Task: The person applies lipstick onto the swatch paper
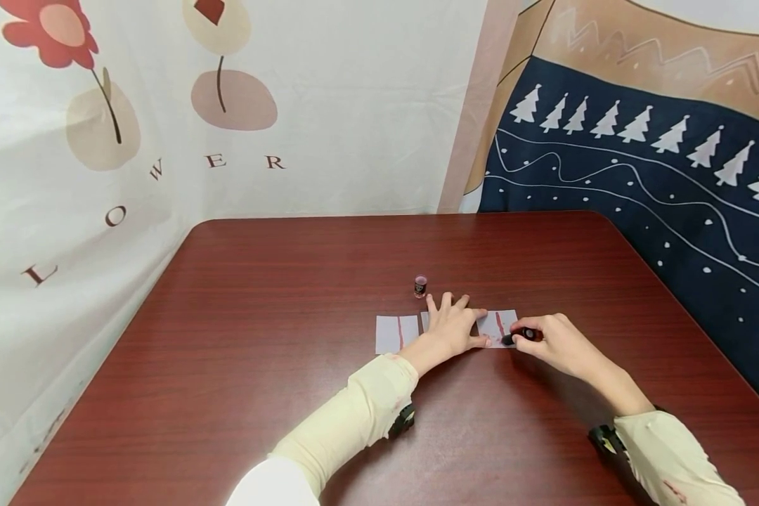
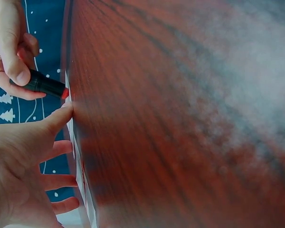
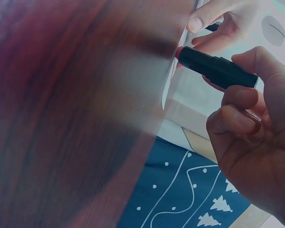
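My right hand pinches a black lipstick with a red tip between thumb and fingers. The lipstick's tip meets a white paper square, near the bottom of a red streak. Fingers spread, my left hand presses down to the left of that streak, thumb and a fingertip on the same square. Under and behind the left hand lies another white paper, mostly hidden. Further left, a white paper bears a thin red line, its lower right corner behind the left wrist.
A small pinkish cap with a black label stands on the table just beyond the left fingertips. The brown wooden table reaches back to a white printed cloth and a dark blue one with trees.
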Demonstrator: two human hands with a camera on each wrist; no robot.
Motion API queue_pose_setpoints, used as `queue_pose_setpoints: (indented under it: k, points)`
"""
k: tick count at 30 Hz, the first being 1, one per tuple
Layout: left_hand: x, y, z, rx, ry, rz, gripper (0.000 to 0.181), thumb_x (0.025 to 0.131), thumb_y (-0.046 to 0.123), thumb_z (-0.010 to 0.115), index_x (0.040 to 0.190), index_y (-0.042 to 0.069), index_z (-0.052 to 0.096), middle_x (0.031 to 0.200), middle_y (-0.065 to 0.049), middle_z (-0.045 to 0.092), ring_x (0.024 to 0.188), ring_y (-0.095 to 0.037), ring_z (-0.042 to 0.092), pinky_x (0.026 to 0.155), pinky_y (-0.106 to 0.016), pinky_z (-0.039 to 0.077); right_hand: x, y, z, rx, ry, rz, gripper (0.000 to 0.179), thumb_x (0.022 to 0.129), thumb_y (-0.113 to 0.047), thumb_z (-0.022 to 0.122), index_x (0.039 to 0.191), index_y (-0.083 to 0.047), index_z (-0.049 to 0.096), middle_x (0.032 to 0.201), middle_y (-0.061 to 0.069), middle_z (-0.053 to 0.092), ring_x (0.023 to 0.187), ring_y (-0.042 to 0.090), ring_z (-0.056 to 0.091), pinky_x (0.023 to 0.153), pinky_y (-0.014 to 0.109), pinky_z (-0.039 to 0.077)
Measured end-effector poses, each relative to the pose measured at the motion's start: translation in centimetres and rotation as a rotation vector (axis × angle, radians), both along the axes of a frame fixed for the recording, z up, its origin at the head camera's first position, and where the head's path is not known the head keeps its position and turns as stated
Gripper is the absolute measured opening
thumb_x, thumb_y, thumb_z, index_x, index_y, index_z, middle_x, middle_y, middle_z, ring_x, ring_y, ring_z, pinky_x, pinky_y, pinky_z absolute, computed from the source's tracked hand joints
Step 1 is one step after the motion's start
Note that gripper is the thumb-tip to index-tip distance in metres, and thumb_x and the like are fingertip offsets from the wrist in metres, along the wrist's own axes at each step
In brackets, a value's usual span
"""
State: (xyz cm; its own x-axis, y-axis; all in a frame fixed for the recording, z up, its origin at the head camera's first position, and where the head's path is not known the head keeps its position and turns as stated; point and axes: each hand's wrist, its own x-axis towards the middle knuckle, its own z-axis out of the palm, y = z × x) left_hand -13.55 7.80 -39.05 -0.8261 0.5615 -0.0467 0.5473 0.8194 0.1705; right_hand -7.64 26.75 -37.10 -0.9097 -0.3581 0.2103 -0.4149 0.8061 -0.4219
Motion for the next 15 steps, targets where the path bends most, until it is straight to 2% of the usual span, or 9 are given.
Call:
queue_pose_setpoints:
  k: [15]
  points:
    - [0.06, 0.12, 0.07, -0.012, 0.003, 0.014, 0.056, 0.080, 0.057, 0.062, 0.132, 0.037, 0.053, 0.144, -0.002, 0.040, 0.127, -0.027, 0.032, 0.102, -0.060, 0.017, 0.18, 0.10, -0.20, -0.010, 0.004, 0.009, 0.012, 0.080, -0.006, 0.065, 0.090, -0.003, 0.071, 0.080, -0.002, 0.066, 0.063, 0.005, 0.051, 0.058, 0.026, 0.044]
